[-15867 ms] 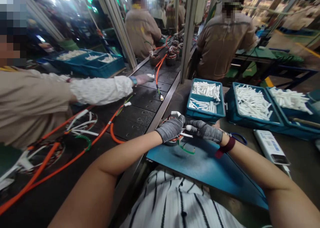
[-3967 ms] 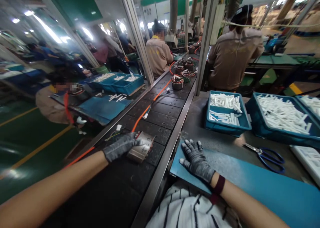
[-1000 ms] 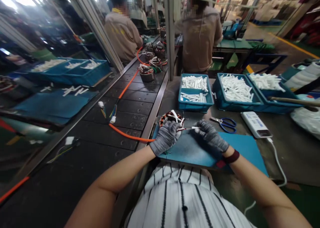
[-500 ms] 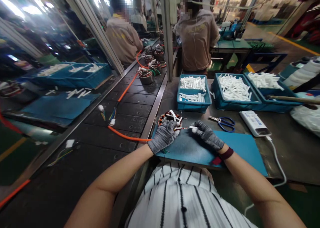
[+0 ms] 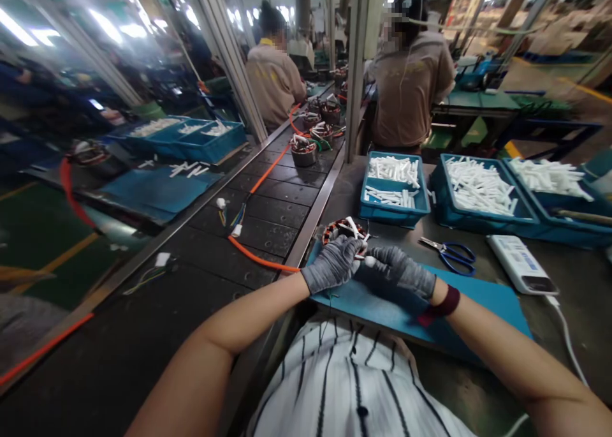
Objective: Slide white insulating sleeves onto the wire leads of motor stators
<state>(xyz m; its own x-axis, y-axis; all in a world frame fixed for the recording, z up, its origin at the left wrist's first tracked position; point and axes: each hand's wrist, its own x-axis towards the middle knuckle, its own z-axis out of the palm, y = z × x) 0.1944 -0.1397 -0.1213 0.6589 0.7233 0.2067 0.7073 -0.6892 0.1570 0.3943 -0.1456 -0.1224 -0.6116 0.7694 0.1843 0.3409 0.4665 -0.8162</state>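
The workbench [image 5: 578, 277] carries a blue mat [image 5: 482, 300], scissors [image 5: 452, 253] and blue bins [image 5: 394, 214].

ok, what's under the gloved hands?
The blue mat, with the wound stator just beyond the left hand and right hand. The stator's near side is covered.

The work mat [image 5: 478, 303] lies on the bench [image 5: 588, 284] directly before the person. The stator [image 5: 345, 229] sits at the mat's far left corner, beside the conveyor [image 5: 268, 226] on the left. Scissors [image 5: 449, 252] lie behind the mat; a power bank [image 5: 521, 265] lies to their right. Three bins of sleeves [image 5: 394, 214] stand in a row behind these. Further stators [image 5: 303, 150] rest on the conveyor beyond.
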